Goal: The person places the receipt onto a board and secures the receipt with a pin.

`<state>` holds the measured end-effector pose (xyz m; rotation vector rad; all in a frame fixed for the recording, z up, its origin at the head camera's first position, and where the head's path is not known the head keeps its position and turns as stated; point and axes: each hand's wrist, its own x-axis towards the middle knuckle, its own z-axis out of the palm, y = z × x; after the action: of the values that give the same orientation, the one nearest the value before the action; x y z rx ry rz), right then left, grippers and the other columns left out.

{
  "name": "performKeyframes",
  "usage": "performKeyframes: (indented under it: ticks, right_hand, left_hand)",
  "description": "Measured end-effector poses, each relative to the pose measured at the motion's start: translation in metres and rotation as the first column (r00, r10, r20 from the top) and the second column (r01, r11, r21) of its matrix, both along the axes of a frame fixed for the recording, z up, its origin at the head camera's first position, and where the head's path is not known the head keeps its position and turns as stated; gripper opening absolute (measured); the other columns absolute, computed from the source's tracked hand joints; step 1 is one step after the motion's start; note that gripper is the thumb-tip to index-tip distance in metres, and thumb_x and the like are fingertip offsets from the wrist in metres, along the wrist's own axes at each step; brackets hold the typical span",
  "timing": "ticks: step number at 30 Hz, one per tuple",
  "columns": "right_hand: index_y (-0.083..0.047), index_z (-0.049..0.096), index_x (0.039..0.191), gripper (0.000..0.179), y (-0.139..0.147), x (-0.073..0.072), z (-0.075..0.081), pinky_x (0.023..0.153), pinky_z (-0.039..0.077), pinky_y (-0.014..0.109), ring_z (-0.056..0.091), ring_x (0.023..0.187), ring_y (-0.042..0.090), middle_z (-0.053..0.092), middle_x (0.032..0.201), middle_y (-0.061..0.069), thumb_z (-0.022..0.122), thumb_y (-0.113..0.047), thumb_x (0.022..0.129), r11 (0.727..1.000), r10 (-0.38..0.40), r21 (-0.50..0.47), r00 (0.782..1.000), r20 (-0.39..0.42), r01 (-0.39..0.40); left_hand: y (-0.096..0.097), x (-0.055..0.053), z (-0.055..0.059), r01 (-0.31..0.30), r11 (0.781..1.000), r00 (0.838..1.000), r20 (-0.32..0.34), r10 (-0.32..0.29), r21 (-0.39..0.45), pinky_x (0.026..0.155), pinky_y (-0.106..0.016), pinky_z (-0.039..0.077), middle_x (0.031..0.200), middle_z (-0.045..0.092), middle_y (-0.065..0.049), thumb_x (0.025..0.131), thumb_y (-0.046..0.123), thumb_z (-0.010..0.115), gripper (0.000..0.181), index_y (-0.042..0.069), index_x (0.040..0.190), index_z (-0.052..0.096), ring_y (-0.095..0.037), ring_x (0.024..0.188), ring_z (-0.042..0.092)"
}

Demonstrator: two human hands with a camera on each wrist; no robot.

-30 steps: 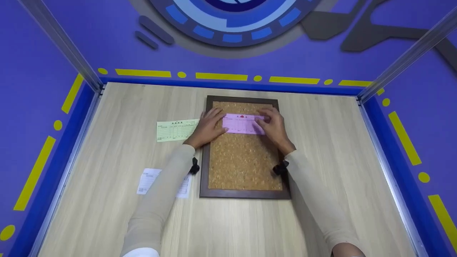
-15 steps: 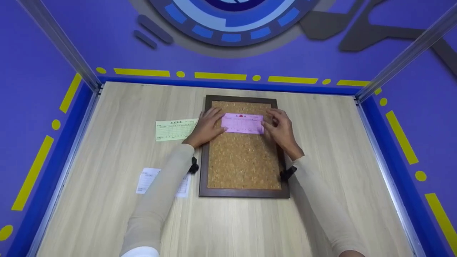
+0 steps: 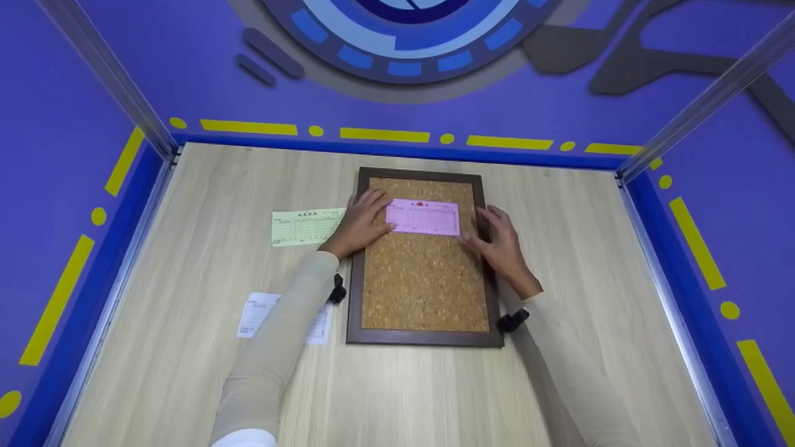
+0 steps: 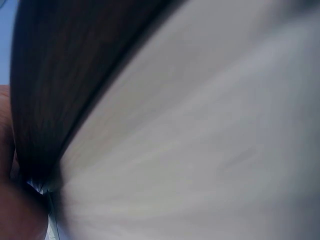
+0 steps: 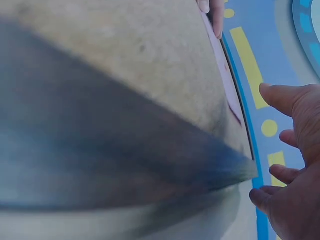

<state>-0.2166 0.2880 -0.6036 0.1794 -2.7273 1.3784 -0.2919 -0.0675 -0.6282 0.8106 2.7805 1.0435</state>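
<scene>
A pink printed slip (image 3: 428, 218) with a red mark at its top lies across the upper part of a cork board (image 3: 422, 285) in a dark brown frame. My left hand (image 3: 359, 223) rests over the board's left frame, its fingertips and thumb touching the slip's left edge. Over the right frame, my right hand (image 3: 503, 248) has its fingers spread and holds nothing; the thumb tip is close to the slip's lower right corner. The right wrist view shows that hand (image 5: 300, 145) with fingers apart. Blurred frame and tabletop fill most of the left wrist view.
A green printed slip (image 3: 303, 227) lies left of the board, partly behind my left hand. Nearer me, a white slip (image 3: 256, 315) is partly covered by my left forearm. Blue-purple panels (image 3: 385, 112) enclose the wooden table (image 3: 559, 298) at the back and sides.
My right hand has released the pink slip's right end and drawn back to the right and toward me, its fingers spreading. My left hand and the slip stay in place.
</scene>
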Motion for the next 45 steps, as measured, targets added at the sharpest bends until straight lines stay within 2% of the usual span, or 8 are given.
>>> performKeyframes:
  ticks: [9, 21, 38, 45]
  right_hand:
    - [-0.005, 0.048, 0.165, 0.083, 0.012, 0.014, -0.012, 0.131, 0.026, 0.064, 0.025, 0.164, 0.046, 0.029, 0.174, 0.026, 0.087, -0.034, 0.098, 1.0, -0.022, 0.011, 0.997, 0.08, 0.022]
    - [-0.007, 0.052, 0.164, 0.078, 0.03, 0.023, -0.027, 0.133, 0.019, 0.063, 0.02, 0.167, 0.041, 0.042, 0.171, 0.021, 0.085, -0.036, 0.1, 1.0, -0.031, -0.003, 0.998, 0.063, 0.032]
    - [-0.006, 0.054, 0.162, 0.057, 0.041, 0.027, -0.03, 0.135, 0.017, 0.059, 0.02, 0.168, 0.034, 0.045, 0.17, 0.015, 0.071, -0.018, 0.109, 1.0, 0.01, -0.009, 0.996, 0.083, -0.009]
    - [-0.001, 0.056, 0.158, 0.053, 0.041, 0.024, -0.032, 0.133, 0.017, 0.063, 0.024, 0.165, 0.041, 0.049, 0.166, 0.022, 0.07, -0.011, 0.108, 0.997, 0.079, -0.005, 0.996, 0.029, -0.079]
  left_hand:
    - [0.001, 0.001, 0.0, -0.003, 1.0, 1.0, 0.004, 0.003, -0.001, 0.133, -0.067, 0.006, 0.175, 0.04, -0.016, 0.105, 0.037, 0.074, 0.069, 0.007, 0.164, 0.051, -0.035, 0.166, 0.026]
    - [0.002, 0.0, -0.001, -0.001, 1.0, 1.0, -0.009, 0.001, 0.003, 0.133, -0.066, 0.006, 0.174, 0.04, -0.017, 0.105, 0.038, 0.074, 0.07, 0.006, 0.163, 0.051, -0.036, 0.166, 0.026]
    - [0.003, 0.0, -0.001, 0.014, 1.0, 1.0, -0.017, -0.014, -0.006, 0.133, -0.066, 0.007, 0.174, 0.039, -0.019, 0.105, 0.036, 0.072, 0.071, 0.004, 0.163, 0.05, -0.038, 0.166, 0.025]
    - [0.0, 0.0, 0.0, 0.017, 0.999, 1.0, -0.016, -0.018, -0.04, 0.134, -0.064, 0.007, 0.175, 0.038, -0.017, 0.107, 0.041, 0.07, 0.071, 0.006, 0.165, 0.049, -0.037, 0.166, 0.025]
